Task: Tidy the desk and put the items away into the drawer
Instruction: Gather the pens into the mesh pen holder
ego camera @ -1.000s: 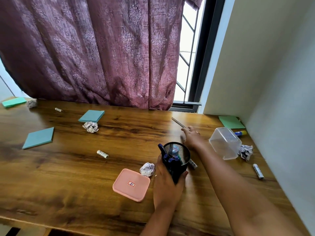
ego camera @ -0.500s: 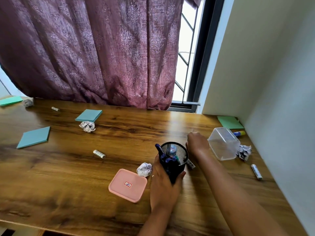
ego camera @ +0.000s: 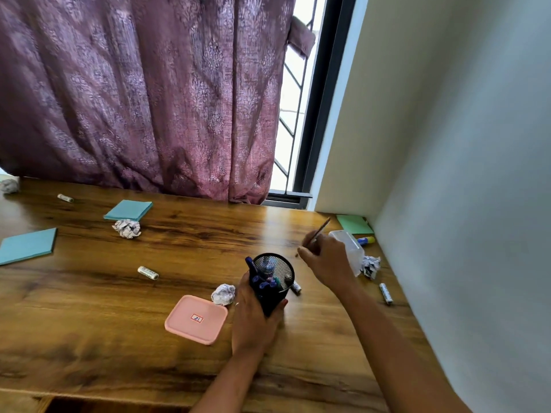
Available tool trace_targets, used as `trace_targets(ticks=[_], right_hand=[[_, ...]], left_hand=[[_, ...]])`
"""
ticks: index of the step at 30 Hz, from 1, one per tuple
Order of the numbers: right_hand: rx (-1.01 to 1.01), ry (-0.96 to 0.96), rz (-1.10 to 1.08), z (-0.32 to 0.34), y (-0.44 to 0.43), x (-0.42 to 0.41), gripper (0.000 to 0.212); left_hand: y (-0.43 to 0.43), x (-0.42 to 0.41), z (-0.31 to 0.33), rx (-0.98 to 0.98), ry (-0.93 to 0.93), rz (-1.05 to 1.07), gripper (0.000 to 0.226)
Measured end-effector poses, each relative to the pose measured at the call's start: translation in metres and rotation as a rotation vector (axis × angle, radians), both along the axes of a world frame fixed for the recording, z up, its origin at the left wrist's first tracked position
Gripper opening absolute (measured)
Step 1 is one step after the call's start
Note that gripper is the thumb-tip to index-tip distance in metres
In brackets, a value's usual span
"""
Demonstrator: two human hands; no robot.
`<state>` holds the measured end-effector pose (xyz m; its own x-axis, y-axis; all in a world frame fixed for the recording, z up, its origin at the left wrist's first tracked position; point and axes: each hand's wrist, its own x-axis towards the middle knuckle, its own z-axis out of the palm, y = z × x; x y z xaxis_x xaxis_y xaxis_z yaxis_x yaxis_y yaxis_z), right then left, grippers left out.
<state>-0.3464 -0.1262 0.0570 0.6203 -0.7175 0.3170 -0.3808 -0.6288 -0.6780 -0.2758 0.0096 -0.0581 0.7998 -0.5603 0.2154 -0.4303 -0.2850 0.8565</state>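
Note:
My left hand [ego camera: 255,318] grips a black mesh pen holder [ego camera: 272,278] tilted toward me, with several blue pens inside. Just right of it and above the desk, my right hand [ego camera: 326,263] pinches a thin pencil [ego camera: 320,231] that points up and to the right. The wooden desk [ego camera: 179,248] carries a pink lid [ego camera: 196,319], crumpled paper balls [ego camera: 223,294] [ego camera: 126,228] [ego camera: 370,266], small white batteries [ego camera: 148,273] [ego camera: 385,293] [ego camera: 65,198], and blue-green note pads [ego camera: 128,210] [ego camera: 26,246]. A clear plastic container [ego camera: 350,248] lies partly hidden behind my right hand.
A green pad [ego camera: 353,224] and a blue-yellow glue stick [ego camera: 366,240] lie in the far right corner by the wall. A maroon curtain [ego camera: 143,99] hangs behind the desk. A dark opening [ego camera: 104,406] shows under the front edge. Another paper ball [ego camera: 9,186] sits far left.
My right hand picked the pencil up off the desk and lifted it back toward the pen holder. My left hand kept its grip on the holder.

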Motion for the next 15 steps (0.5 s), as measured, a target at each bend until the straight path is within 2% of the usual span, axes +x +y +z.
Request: trace_targets(ticks=[2, 3, 4, 7, 10, 12, 15], right_hand=[[0.001, -0.041, 0.108, 0.014, 0.025, -0.002, 0.007], [-0.011, 0.008, 0.155, 0.015, 0.037, -0.003, 0.005], [-0.032, 0.098, 0.184, 0.014, 0.046, -0.005, 0.003], [-0.091, 0.375, 0.173, 0.001, 0.064, -0.008, 0.016], [-0.036, 0.426, 0.147, -0.006, 0.075, -0.011, 0.024], [-0.047, 0.479, 0.159, -0.005, 0.079, -0.012, 0.036], [-0.034, 0.516, 0.191, 0.003, 0.085, -0.016, 0.044]], left_hand=[[0.004, -0.002, 0.001, -0.021, 0.036, -0.015, 0.093], [0.007, -0.005, 0.003, -0.03, 0.043, -0.027, 0.092], [0.011, -0.008, 0.004, -0.038, 0.049, -0.043, 0.092], [0.024, -0.017, 0.004, -0.044, 0.079, -0.096, 0.091], [0.035, -0.019, 0.0, -0.003, 0.118, -0.103, 0.098], [0.04, -0.018, -0.006, 0.014, 0.119, -0.078, 0.102], [0.051, -0.022, -0.005, -0.001, 0.106, -0.083, 0.102]])
